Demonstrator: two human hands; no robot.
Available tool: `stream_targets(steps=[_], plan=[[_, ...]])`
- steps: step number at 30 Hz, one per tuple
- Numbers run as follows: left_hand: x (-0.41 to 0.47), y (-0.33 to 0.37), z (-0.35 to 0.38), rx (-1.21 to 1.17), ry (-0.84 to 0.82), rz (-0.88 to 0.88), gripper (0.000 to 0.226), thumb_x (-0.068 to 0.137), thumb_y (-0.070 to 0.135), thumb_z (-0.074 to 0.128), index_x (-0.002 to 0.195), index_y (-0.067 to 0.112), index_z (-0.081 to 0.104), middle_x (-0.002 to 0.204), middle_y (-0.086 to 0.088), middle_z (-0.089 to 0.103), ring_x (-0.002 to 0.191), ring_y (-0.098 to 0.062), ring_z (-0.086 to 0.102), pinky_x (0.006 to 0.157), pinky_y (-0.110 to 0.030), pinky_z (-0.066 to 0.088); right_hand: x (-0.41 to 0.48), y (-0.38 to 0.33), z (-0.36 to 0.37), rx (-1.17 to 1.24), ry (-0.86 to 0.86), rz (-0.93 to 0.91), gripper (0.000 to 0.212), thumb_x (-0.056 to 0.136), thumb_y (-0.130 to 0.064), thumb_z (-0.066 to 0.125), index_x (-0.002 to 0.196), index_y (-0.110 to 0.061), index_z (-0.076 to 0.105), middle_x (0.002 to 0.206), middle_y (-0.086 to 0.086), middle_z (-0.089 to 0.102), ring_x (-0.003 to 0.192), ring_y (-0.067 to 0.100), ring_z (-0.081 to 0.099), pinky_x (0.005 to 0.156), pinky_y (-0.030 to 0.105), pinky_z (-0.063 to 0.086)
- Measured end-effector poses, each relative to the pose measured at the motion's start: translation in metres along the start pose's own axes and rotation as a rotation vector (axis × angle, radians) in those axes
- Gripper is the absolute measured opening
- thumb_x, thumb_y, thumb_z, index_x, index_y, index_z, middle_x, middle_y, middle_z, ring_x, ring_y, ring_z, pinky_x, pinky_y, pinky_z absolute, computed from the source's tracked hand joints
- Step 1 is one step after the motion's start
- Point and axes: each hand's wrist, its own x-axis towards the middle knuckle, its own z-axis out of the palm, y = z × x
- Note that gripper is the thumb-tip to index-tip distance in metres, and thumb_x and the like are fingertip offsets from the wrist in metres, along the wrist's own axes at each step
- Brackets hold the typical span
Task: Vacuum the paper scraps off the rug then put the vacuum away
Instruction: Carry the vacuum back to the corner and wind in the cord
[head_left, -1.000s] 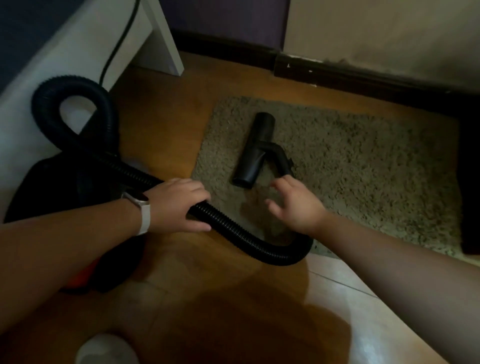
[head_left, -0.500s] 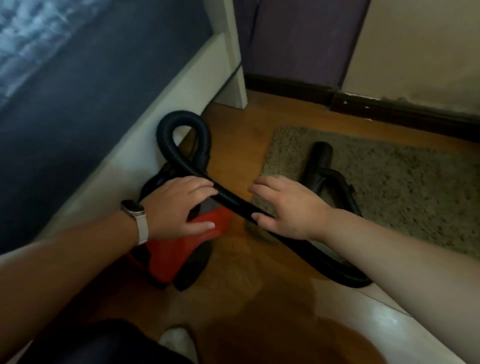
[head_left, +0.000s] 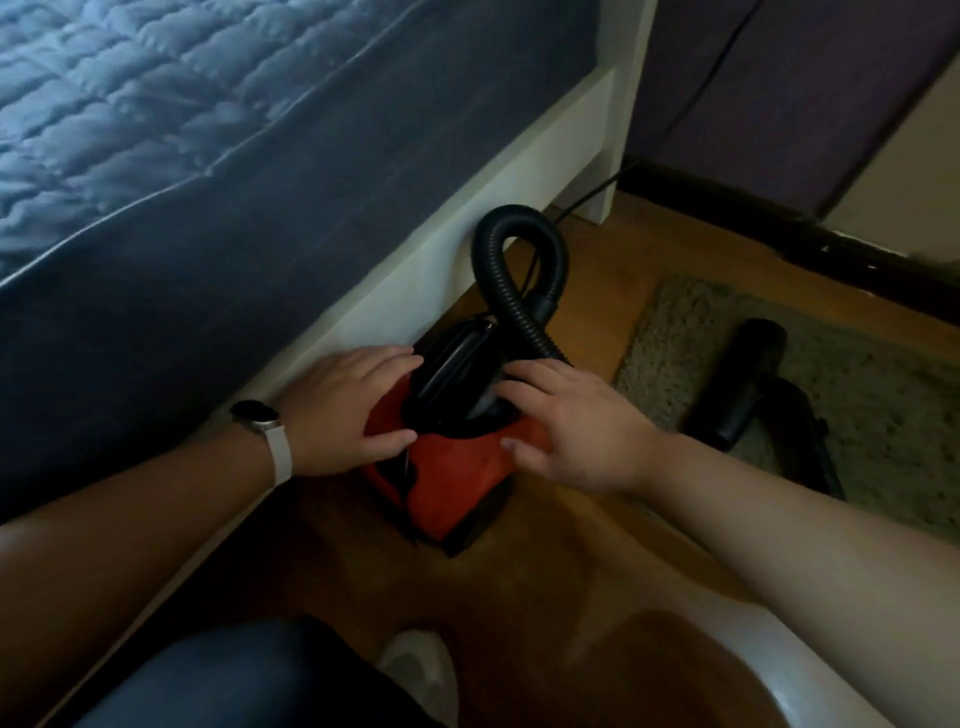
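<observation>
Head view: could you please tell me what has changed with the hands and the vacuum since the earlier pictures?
The left hand let go of the black hose and moved toward the bed frame onto the red vacuum canister; the right hand left the hose and now rests on the canister's black top. The nozzle stayed lying on the rug, the hose loop beside the frame.

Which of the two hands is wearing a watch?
The left hand, nearer the bed: a dark-faced watch on a pale strap circles its wrist. The right hand has a bare wrist.
</observation>
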Motion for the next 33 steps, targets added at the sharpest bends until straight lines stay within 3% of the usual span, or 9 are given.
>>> stream_targets(steps=[4,8,10,13,18,23,33], plan=[[-0.025,-0.02,0.023,-0.076,-0.111,-0.058,0.093,0.084,0.062,0.062,0.156,0.024,0.016,0.16,0.002,0.023,0.144,-0.015,0.027,0.115,-0.026,0.021,0.022,-0.018,0.007,-0.025,0.004,-0.067,0.062,0.092,-0.051,0.051,0.144,-0.017,0.048,0.15,0.009,0.044,0.138,0.029,0.04,0.111,0.045,0.039],[-0.03,-0.029,0.045,-0.035,-0.135,0.005,0.091,0.083,0.062,0.061,0.155,0.022,0.02,0.159,0.001,0.024,0.144,-0.017,0.028,0.117,-0.039,0.032,0.041,-0.028,0.014,-0.1,0.078,-0.129,0.055,0.089,-0.043,0.06,0.134,-0.012,0.058,0.127,0.011,0.058,0.118,0.032,0.055,0.095,0.046,0.05],[-0.026,-0.032,0.051,-0.044,-0.126,0.004,0.092,0.082,0.062,0.061,0.155,0.024,0.02,0.161,0.002,0.02,0.145,-0.018,0.026,0.118,-0.04,0.03,0.049,-0.03,0.014,-0.129,0.13,-0.156,0.052,0.087,-0.041,0.061,0.129,-0.011,0.06,0.12,0.012,0.058,0.108,0.032,0.057,0.09,0.045,0.051],[-0.02,-0.032,0.054,-0.068,-0.105,0.028,0.095,0.081,0.063,0.064,0.155,0.024,0.021,0.161,0.002,0.02,0.145,-0.017,0.024,0.119,-0.029,0.018,0.061,-0.029,0.012,-0.227,0.141,-0.176,0.053,0.084,-0.046,0.063,0.127,-0.015,0.063,0.125,0.012,0.056,0.116,0.032,0.054,0.095,0.044,0.046],[-0.016,-0.033,0.06,-0.101,-0.054,0.03,0.093,0.08,0.064,0.066,0.153,0.02,0.028,0.159,0.001,0.024,0.144,-0.017,0.024,0.117,-0.027,0.015,0.087,-0.024,0.013,-0.239,0.069,-0.199,0.057,0.084,-0.059,0.057,0.127,-0.023,0.063,0.12,0.004,0.061,0.122,0.03,0.053,0.112,0.05,0.032],[-0.013,-0.031,0.066,-0.108,-0.011,0.01,0.091,0.079,0.057,0.07,0.15,0.016,0.031,0.157,-0.002,0.029,0.143,-0.02,0.025,0.119,-0.033,0.021,0.095,-0.016,0.021,-0.142,0.114,-0.248,0.06,0.083,-0.064,0.047,0.12,-0.02,0.068,0.107,0.006,0.064,0.11,0.032,0.058,0.108,0.05,0.033],[-0.009,-0.024,0.076,-0.059,0.03,-0.054,0.091,0.071,0.049,0.08,0.142,0.01,0.037,0.146,-0.009,0.041,0.136,-0.026,0.035,0.116,-0.04,0.028,0.106,-0.009,0.035,-0.033,0.203,-0.299,0.063,0.078,-0.069,0.053,0.114,-0.021,0.072,0.097,0.004,0.062,0.1,0.032,0.057,0.1,0.051,0.035]])
